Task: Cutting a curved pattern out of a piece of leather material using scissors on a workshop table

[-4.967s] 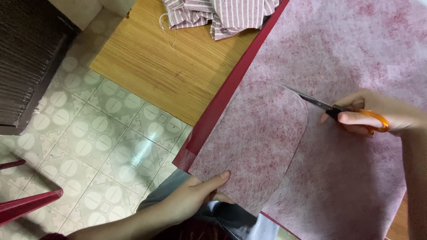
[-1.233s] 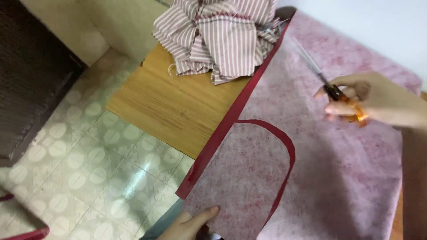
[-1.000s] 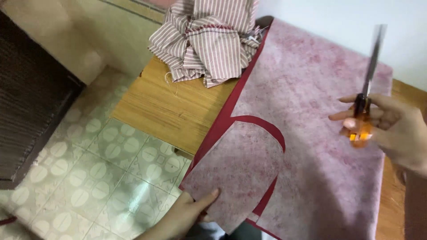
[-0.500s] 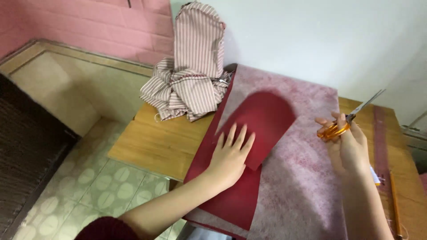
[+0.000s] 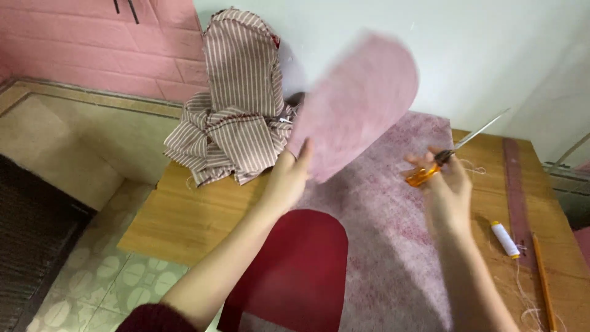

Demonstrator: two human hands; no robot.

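Note:
My left hand [image 5: 287, 178] holds up a rounded, pale pink cut piece [image 5: 359, 101] of fabric above the table, blurred by motion. My right hand [image 5: 447, 187] grips orange-handled scissors [image 5: 452, 154], blades pointing up and right. Below lies the pink speckled fabric sheet [image 5: 393, 246] on the wooden table [image 5: 184, 215]. A dark red arch-shaped piece [image 5: 295, 270] lies on the sheet's left side, under my left forearm.
A heap of striped cloth [image 5: 236, 120] sits at the table's back left against the wall. A white thread spool [image 5: 505, 238], a long ruler [image 5: 517, 197] and a pencil [image 5: 542, 276] lie at the right. Tiled floor [image 5: 92, 283] lies left of the table.
My left hand was pressing flat on the red piece; it now lifts a pale pink cut piece into the air. The scissors hand has shifted slightly lower and left.

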